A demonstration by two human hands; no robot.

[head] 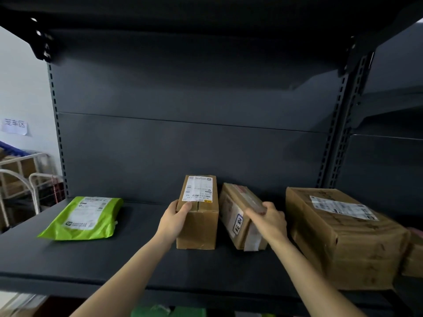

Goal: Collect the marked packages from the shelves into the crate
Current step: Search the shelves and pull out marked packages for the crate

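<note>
The dark shelf (114, 259) carries four parcels in a row. The left hand (174, 219) grips the narrow box (198, 225) at its near upper left corner — thumb on top beside the white label (198, 188), fingers curled round the side. This box stands square on the shelf, near the centre. The right hand (269, 219) clamps the tilted box (230, 202) just to the right, fingers curled over its upper edge. That box leans close beside the narrow box — whether the two touch cannot be told. A blue-bordered sticker (238, 223) shows on its side. A green bag (80, 218) lies flat, well to the left. A large box (343, 236) sits at the right.
</note>
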